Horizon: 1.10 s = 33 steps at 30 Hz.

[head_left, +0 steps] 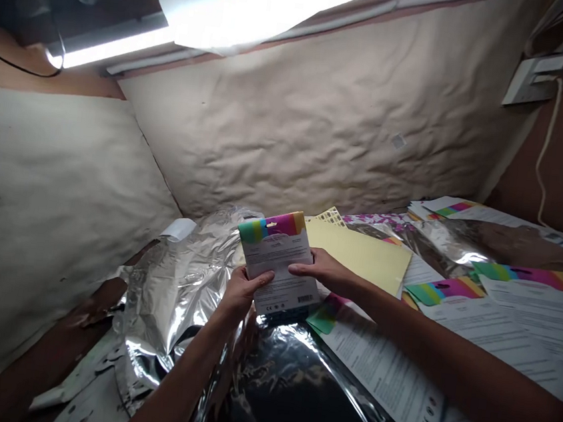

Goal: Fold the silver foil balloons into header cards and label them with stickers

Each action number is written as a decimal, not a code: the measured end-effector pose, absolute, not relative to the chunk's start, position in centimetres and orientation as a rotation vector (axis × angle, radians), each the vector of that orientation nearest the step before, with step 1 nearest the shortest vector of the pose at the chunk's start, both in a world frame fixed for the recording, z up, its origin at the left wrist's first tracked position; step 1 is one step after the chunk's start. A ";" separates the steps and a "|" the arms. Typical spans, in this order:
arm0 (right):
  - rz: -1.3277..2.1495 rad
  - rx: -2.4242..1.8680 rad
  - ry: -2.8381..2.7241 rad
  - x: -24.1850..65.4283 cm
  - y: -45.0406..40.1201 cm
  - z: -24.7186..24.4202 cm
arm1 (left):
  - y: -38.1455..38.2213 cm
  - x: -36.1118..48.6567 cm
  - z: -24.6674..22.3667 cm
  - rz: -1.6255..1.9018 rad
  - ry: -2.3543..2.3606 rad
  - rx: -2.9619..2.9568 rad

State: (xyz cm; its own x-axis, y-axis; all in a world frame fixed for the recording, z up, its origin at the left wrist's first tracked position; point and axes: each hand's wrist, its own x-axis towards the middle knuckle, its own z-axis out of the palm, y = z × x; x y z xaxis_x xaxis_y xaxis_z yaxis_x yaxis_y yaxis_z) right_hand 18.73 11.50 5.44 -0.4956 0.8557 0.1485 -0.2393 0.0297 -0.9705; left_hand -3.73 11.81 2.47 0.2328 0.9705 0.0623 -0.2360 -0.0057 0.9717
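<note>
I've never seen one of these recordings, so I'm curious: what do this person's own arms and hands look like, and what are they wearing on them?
The left hand and right hand are bare, with no gloves. The left arm and right arm are bare too, with no sleeve, watch or band in view. No cables or markings show on them.

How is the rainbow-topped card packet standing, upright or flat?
Upright, slightly tilted: the packet stands between the left hand and the right hand, rainbow band uppermost.
</note>
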 end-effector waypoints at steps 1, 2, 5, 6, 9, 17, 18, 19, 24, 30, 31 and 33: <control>1.666 -0.638 -1.474 19.1 11.7 5.6 | 11.8 -3.7 2.5 1.168 0.847 1.147; 1.719 -0.623 -1.492 19.4 11.9 5.7 | 11.8 -3.8 2.5 1.171 0.847 1.131; 1.740 -0.687 -1.489 20.0 12.5 5.7 | 11.7 -3.9 2.7 1.138 0.831 1.091; 1.707 -0.718 -1.485 20.0 12.6 5.6 | 11.7 -3.9 2.7 1.122 0.822 1.083; 1.615 -0.744 -1.484 19.6 12.6 5.4 | 11.6 -4.0 2.7 1.109 0.806 1.091; 1.601 -0.642 -1.468 19.0 12.2 5.6 | 11.6 -3.8 2.8 1.105 0.773 1.146; 1.595 -0.651 -1.459 18.9 12.3 5.5 | 11.6 -3.8 2.8 1.107 0.766 1.138; 1.582 -0.665 -1.448 18.8 12.3 5.4 | 11.6 -3.7 2.7 1.114 0.757 1.130; 1.511 -0.704 -1.418 18.3 12.2 5.0 | 11.7 -3.6 2.4 1.164 0.778 1.141; 1.468 -0.734 -1.383 17.9 12.0 4.5 | 11.4 -3.5 2.7 1.167 0.819 1.152; 1.464 -0.744 -1.375 17.8 12.0 4.4 | 11.3 -3.5 2.8 1.169 0.821 1.156; 1.453 -0.768 -1.356 17.7 12.0 4.1 | 11.2 -3.3 3.0 1.180 0.833 1.166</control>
State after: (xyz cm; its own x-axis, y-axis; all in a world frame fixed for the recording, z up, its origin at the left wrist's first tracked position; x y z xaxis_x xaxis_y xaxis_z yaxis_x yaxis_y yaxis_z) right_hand 17.69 11.97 4.15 -0.3326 0.9289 0.1626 -0.2262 0.0888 -0.9700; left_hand -3.33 11.19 2.97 0.2237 0.9713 0.0813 -0.2489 -0.0237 0.9682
